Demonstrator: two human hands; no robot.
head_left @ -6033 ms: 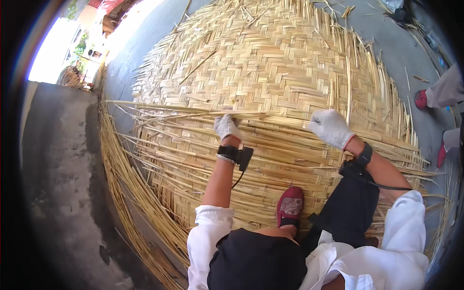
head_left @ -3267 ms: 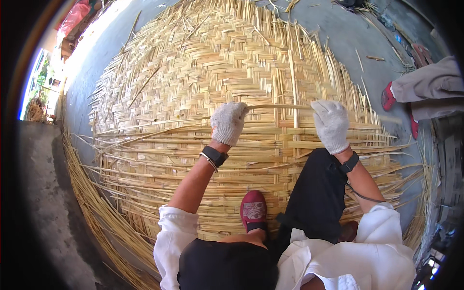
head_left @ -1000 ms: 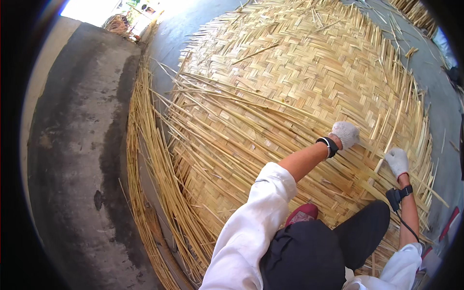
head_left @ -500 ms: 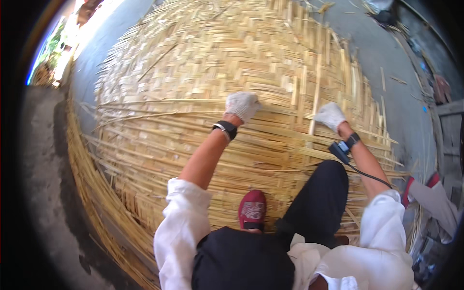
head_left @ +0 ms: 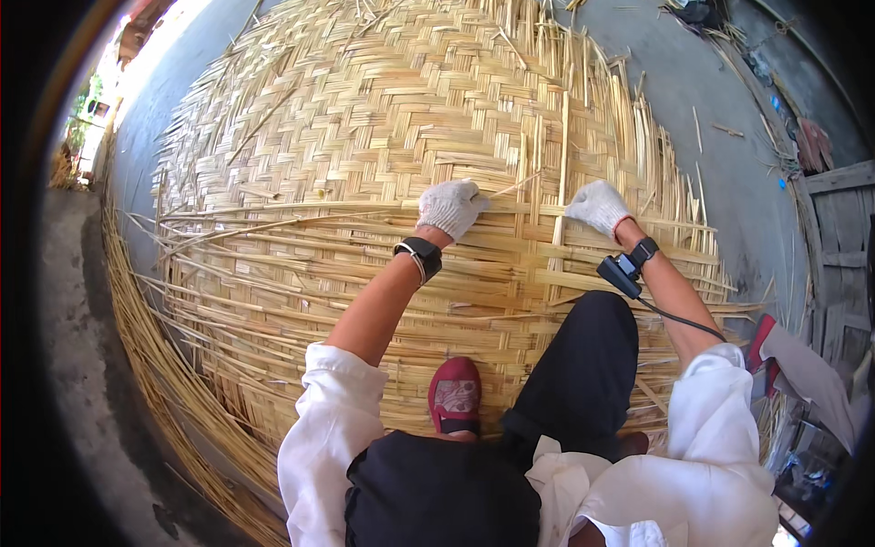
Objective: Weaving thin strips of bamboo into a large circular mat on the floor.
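Note:
A large woven mat (head_left: pixel 383 118) of pale split-cane strips lies spread on the floor, with a tight herringbone weave at the far side and looser strips nearer me. My left hand (head_left: pixel 453 208), in a white knit glove, is closed on a cane strip running crosswise over the mat; a thin sliver (head_left: pixel 516 185) sticks up beside its fingers. My right hand (head_left: pixel 598 208), gloved alike, is closed at the same crosswise strip (head_left: pixel 526 209), close to a lengthwise strip (head_left: pixel 561 146). The glove hides the fingertips. My shoe (head_left: pixel 455 392) and bent knee rest on the mat.
Long loose cane strips (head_left: pixel 150 365) lie along the left, beside a low concrete edge (head_left: pixel 73 310). Another person's leg and red shoe (head_left: pixel 760 342) show at the right, near wooden boards (head_left: pixel 843 246). Cane scraps lie on the grey floor (head_left: pixel 670 91).
The mat appears shifted left in view as my head turned. My hands remain at the crosswise strip; a thin sliver now shows beside my left fingers.

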